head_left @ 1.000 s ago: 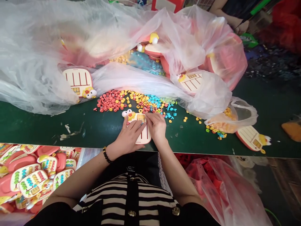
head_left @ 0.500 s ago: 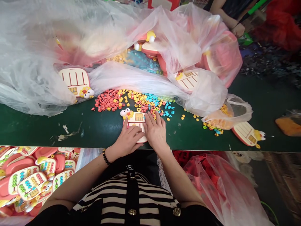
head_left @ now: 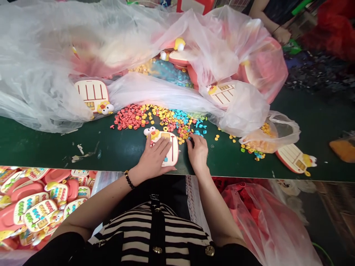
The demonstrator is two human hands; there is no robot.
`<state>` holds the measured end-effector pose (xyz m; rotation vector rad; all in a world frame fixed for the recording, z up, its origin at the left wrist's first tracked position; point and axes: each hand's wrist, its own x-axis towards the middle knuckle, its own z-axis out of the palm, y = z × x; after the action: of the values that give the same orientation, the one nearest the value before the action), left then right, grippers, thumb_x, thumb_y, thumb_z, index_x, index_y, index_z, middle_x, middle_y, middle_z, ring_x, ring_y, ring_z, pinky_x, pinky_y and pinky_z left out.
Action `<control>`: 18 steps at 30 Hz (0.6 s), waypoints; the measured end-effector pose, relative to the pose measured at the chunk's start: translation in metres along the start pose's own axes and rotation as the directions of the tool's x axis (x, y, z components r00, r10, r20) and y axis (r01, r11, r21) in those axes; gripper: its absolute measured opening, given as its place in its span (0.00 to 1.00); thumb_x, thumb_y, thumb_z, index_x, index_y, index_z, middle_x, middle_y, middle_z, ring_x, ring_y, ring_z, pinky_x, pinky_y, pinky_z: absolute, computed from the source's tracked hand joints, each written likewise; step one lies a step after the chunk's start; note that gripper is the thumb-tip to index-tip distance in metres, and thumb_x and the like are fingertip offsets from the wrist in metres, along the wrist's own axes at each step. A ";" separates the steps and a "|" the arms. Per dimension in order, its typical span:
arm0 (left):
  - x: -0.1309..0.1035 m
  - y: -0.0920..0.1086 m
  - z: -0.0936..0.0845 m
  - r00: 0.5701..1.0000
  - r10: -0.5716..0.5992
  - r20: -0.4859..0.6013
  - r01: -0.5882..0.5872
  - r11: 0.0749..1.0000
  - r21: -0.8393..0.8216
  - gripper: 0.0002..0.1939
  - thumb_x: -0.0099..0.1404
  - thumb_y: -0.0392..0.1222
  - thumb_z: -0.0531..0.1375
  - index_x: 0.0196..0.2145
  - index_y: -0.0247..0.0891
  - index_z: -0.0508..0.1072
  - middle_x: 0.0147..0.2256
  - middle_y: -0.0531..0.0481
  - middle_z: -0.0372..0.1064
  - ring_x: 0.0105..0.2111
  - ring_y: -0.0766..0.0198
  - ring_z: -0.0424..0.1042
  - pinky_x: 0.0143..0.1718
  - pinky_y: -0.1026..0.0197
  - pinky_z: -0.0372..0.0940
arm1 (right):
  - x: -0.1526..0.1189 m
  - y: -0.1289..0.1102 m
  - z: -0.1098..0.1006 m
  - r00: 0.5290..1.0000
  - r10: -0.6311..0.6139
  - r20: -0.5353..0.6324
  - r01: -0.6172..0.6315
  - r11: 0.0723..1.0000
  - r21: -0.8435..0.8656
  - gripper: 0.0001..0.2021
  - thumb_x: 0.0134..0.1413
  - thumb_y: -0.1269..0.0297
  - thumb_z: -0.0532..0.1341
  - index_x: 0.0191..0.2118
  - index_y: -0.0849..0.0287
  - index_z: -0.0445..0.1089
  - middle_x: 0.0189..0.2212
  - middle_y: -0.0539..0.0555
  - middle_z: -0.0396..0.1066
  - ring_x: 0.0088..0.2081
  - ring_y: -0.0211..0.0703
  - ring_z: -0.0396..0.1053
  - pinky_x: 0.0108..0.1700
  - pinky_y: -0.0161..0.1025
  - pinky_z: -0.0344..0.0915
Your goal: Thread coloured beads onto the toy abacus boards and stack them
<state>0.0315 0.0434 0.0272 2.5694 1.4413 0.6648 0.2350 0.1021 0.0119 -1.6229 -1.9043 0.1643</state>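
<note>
My left hand (head_left: 155, 153) lies flat with stretched fingers across a cream-and-red toy board (head_left: 174, 147) that has a duck head with bulging white eyes (head_left: 151, 131). Its palm and fingers hide much of the board; a slot on the right and a blue piece near the bottom show. To the right of the board, my right hand (head_left: 198, 153) rests at the near edge of a heap of small plastic pieces (head_left: 166, 120) in red, yellow, blue and green. Its fingers are curled together, fingertips at the pieces; what they hold is too small to make out.
Clear plastic bags (head_left: 155, 92) with more toy parts cover the back of the green table (head_left: 116, 147). Boards with slots lie at left (head_left: 93, 96) and right (head_left: 294, 159). Filled boards (head_left: 41, 214) are piled below left. Another person's hand (head_left: 282, 35) is at back right.
My right hand has left the board and moved right to the edge of the piece heap. My left hand has flattened over the board, which now shows more of its right side.
</note>
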 end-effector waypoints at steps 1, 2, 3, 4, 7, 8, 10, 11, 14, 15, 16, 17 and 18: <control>0.001 0.001 0.001 1.000 -0.012 0.007 0.012 1.000 0.008 0.38 0.61 0.63 0.57 0.58 0.31 0.62 0.59 0.33 0.61 0.60 0.43 0.58 0.63 0.29 0.32 | 0.002 0.002 0.001 1.000 -0.002 -0.001 0.002 1.000 -0.010 0.12 0.60 0.64 0.54 0.43 0.59 0.73 0.39 0.60 0.75 0.41 0.50 0.71 0.45 0.48 0.68; 0.003 0.002 0.002 1.000 -0.021 0.011 0.021 1.000 0.008 0.37 0.61 0.63 0.57 0.58 0.31 0.63 0.58 0.33 0.62 0.59 0.44 0.59 0.63 0.29 0.31 | 0.003 0.001 0.002 1.000 -0.006 -0.010 0.006 1.000 -0.011 0.12 0.60 0.64 0.54 0.42 0.59 0.73 0.38 0.59 0.76 0.40 0.50 0.71 0.45 0.48 0.68; 0.003 0.002 0.002 1.000 -0.027 0.012 0.027 1.000 0.005 0.37 0.61 0.63 0.57 0.57 0.32 0.64 0.57 0.33 0.63 0.59 0.44 0.60 0.63 0.29 0.31 | 0.003 -0.002 0.003 1.000 -0.008 -0.029 0.008 1.000 -0.002 0.12 0.61 0.64 0.54 0.42 0.59 0.73 0.37 0.59 0.76 0.40 0.49 0.71 0.45 0.47 0.68; 0.004 0.002 0.003 1.000 -0.029 0.011 0.029 1.000 0.003 0.36 0.60 0.63 0.58 0.56 0.32 0.64 0.56 0.34 0.64 0.58 0.44 0.60 0.63 0.29 0.31 | 0.003 -0.007 0.003 0.999 -0.012 -0.048 0.012 1.000 0.014 0.12 0.61 0.63 0.54 0.43 0.59 0.73 0.37 0.59 0.76 0.39 0.49 0.71 0.44 0.47 0.68; 0.004 0.001 0.002 1.000 -0.025 0.013 0.025 1.000 0.001 0.37 0.59 0.62 0.60 0.56 0.32 0.65 0.55 0.34 0.65 0.57 0.43 0.61 0.62 0.27 0.31 | 0.003 -0.028 0.006 0.997 -0.073 -0.021 0.074 0.996 0.054 0.13 0.62 0.61 0.54 0.44 0.57 0.74 0.39 0.58 0.77 0.41 0.48 0.72 0.47 0.46 0.67; 0.004 0.001 0.002 1.000 -0.026 0.015 0.026 1.000 0.000 0.36 0.58 0.62 0.60 0.56 0.33 0.66 0.55 0.35 0.66 0.57 0.42 0.61 0.62 0.26 0.30 | 0.003 -0.035 0.008 0.994 -0.108 0.021 0.107 0.993 0.058 0.13 0.62 0.61 0.54 0.44 0.56 0.74 0.40 0.57 0.77 0.42 0.47 0.72 0.49 0.46 0.66; 0.004 0.001 0.002 1.000 -0.026 0.017 0.026 1.000 -0.009 0.32 0.58 0.62 0.60 0.52 0.35 0.69 0.52 0.38 0.68 0.55 0.43 0.63 0.62 0.26 0.30 | 0.005 -0.046 0.012 0.978 -0.173 0.119 0.168 0.984 0.052 0.14 0.64 0.64 0.52 0.46 0.54 0.74 0.44 0.55 0.77 0.46 0.47 0.72 0.51 0.46 0.64; 0.003 0.001 0.002 1.000 -0.025 0.012 0.025 1.000 -0.013 0.29 0.59 0.61 0.60 0.50 0.37 0.70 0.51 0.40 0.70 0.54 0.45 0.64 0.62 0.26 0.31 | 0.005 -0.049 0.014 0.967 -0.197 0.160 0.193 0.980 0.042 0.15 0.64 0.65 0.51 0.47 0.54 0.74 0.47 0.54 0.76 0.48 0.46 0.72 0.52 0.46 0.64; 0.000 0.002 0.004 0.999 -0.031 -0.028 0.030 0.999 -0.012 0.23 0.62 0.59 0.57 0.45 0.39 0.72 0.48 0.42 0.71 0.51 0.49 0.65 0.63 0.29 0.34 | 0.002 -0.052 0.014 0.950 -0.215 0.226 0.224 0.974 -0.018 0.17 0.65 0.65 0.50 0.53 0.53 0.70 0.54 0.54 0.71 0.56 0.48 0.67 0.53 0.47 0.62; -0.001 0.003 0.004 0.998 -0.034 -0.044 0.034 0.999 -0.009 0.23 0.63 0.59 0.57 0.45 0.38 0.72 0.48 0.42 0.71 0.51 0.50 0.66 0.64 0.30 0.35 | -0.001 -0.052 0.013 0.950 -0.207 0.233 0.223 0.974 -0.043 0.18 0.65 0.64 0.49 0.55 0.54 0.69 0.55 0.55 0.69 0.57 0.50 0.65 0.53 0.48 0.62; -0.001 0.003 0.004 0.998 -0.036 -0.060 0.035 0.999 -0.009 0.23 0.63 0.59 0.57 0.45 0.38 0.72 0.48 0.41 0.71 0.50 0.50 0.66 0.64 0.30 0.35 | -0.004 -0.051 0.012 0.951 -0.198 0.238 0.220 0.973 -0.067 0.18 0.66 0.63 0.49 0.56 0.55 0.68 0.56 0.56 0.68 0.58 0.51 0.65 0.53 0.49 0.62; -0.002 0.004 0.004 0.997 -0.036 -0.072 0.035 0.999 -0.012 0.23 0.63 0.59 0.57 0.45 0.37 0.72 0.48 0.41 0.71 0.50 0.50 0.66 0.64 0.30 0.36 | -0.008 -0.051 0.011 0.951 -0.190 0.244 0.217 0.972 -0.086 0.19 0.66 0.62 0.49 0.57 0.56 0.67 0.57 0.57 0.68 0.59 0.53 0.64 0.53 0.49 0.62; -0.002 0.004 0.004 0.996 -0.036 -0.078 0.034 0.999 -0.020 0.22 0.62 0.58 0.57 0.45 0.38 0.71 0.47 0.41 0.71 0.49 0.51 0.66 0.64 0.30 0.36 | -0.011 -0.052 0.010 0.949 -0.186 0.253 0.217 0.971 -0.099 0.19 0.66 0.62 0.49 0.58 0.57 0.66 0.57 0.58 0.67 0.60 0.54 0.62 0.53 0.50 0.62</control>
<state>0.0353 0.0403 0.0241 2.5245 1.4925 0.7780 0.1864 0.0824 0.0241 -1.5319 -2.2961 0.1666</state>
